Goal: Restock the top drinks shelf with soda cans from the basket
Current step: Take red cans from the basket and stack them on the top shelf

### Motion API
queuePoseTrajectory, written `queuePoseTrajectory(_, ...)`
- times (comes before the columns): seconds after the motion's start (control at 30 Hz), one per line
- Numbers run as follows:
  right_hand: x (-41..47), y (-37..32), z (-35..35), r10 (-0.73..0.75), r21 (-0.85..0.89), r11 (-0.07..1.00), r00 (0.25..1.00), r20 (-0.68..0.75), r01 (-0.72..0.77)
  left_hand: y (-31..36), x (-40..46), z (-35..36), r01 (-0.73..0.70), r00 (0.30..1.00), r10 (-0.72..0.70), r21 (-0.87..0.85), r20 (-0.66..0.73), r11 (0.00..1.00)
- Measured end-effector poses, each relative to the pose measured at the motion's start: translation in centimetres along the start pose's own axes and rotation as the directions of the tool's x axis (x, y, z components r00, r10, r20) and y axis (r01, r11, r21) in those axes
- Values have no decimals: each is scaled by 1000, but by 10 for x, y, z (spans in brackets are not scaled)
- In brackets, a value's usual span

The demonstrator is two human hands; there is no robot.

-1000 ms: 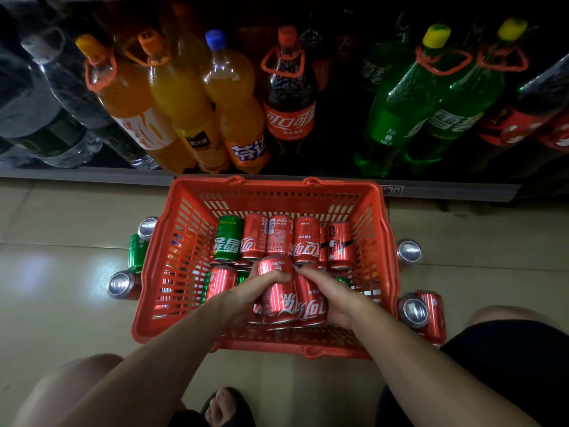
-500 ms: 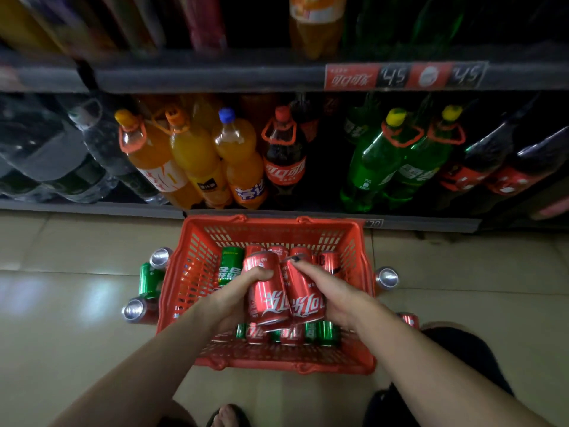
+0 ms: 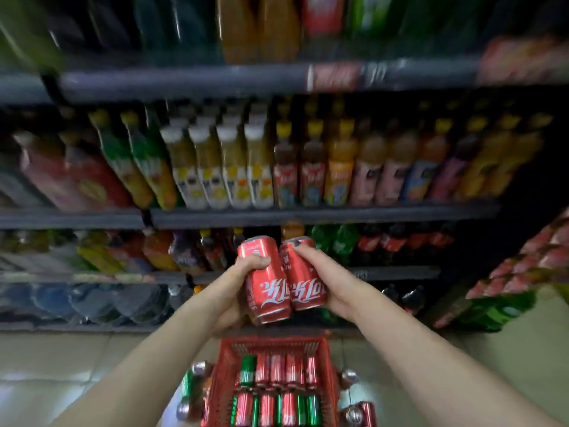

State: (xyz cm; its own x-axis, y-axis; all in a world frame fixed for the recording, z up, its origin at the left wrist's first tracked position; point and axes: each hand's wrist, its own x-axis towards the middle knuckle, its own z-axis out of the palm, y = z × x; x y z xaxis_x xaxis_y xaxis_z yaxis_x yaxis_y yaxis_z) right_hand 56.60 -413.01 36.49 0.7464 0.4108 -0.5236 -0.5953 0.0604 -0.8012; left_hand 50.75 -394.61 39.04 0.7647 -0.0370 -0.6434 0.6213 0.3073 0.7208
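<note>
My left hand [image 3: 234,278] grips one red soda can [image 3: 266,288], and my right hand [image 3: 331,277] grips a second red soda can [image 3: 303,277] beside it. Both cans touch side by side, held up in front of the lower shelves. Below them the red basket [image 3: 328,359] stands on the floor with several red and green cans [image 3: 277,369] lying in rows. The highest shelf in view [image 3: 215,78] is blurred and carries tall bottles.
Shelves of bottled drinks [image 3: 264,167] fill the view ahead. Large water bottles [image 3: 92,303] lie on the bottom shelf at left. Loose cans [image 3: 187,386] lie on the tiled floor on both sides of the basket. Stacked red and green packs [image 3: 523,272] stand at right.
Both hands have lifted the two red cans out of the basket and up in front of the shelves. The view has tilted upward, bringing higher shelves into sight.
</note>
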Motion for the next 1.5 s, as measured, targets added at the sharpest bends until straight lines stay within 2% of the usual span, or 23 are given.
queuePoseTrajectory(0.17, -87, -151, 34, -192, -78, 979, 981, -7, 191, 133, -103, 65, -191, 980, 188, 32, 69, 981)
queuePoseTrajectory(0.37, -169, -299, 61, -452, -114, 883, 890, 58, 455, 247, -188, 132, -461, 884, 457, 35, 97, 886)
queuePoseTrajectory(0.53, -211, -378, 69, -605, -66, 792, 795, 49, 607, 306, -240, 179, -599, 784, 590, -14, 193, 801)
queuePoseTrajectory(0.7, -237, -440, 73, -694, -94, 711, 717, 65, 697, 356, -266, 204, -757, 645, 753, -27, 129, 653)
queuePoseTrajectory(0.83, -248, -483, 88, -765, -116, 639, 644, 10, 761, 393, -281, 216, -785, 613, 777, 2, 143, 620)
queuePoseTrajectory(0.93, -252, -509, 101, -822, -170, 562, 570, -7, 809, 425, -286, 215, -843, 532, 830, 19, 169, 537)
queuePoseTrajectory(1.0, -254, -524, 112, -858, -233, 500, 514, -6, 834, 448, -289, 213, -875, 479, 859, 20, 181, 483)
queuePoseTrajectory(1.13, -243, -556, 139, -928, -388, 366, 365, -80, 846, 497, -289, 206, -906, 419, 889, 17, 188, 423)
queuePoseTrajectory(1.27, -221, -579, 162, -941, -431, 337, 303, -148, 837, 539, -278, 196, -919, 390, 900, 30, 193, 392)
queuePoseTrajectory(1.37, -200, -597, 169, -957, -559, 291, 230, -179, 776, 568, -263, 185, -935, 355, 916, 88, 188, 345)
queuePoseTrajectory(1.43, -186, -609, 170, -958, -631, 287, 221, -183, 721, 584, -248, 176, -931, 361, 916, 128, 175, 343)
queuePoseTrajectory(1.5, -175, -618, 169, -943, -673, 330, 270, -197, 662, 595, -231, 166, -916, 394, 901, 163, 180, 368)
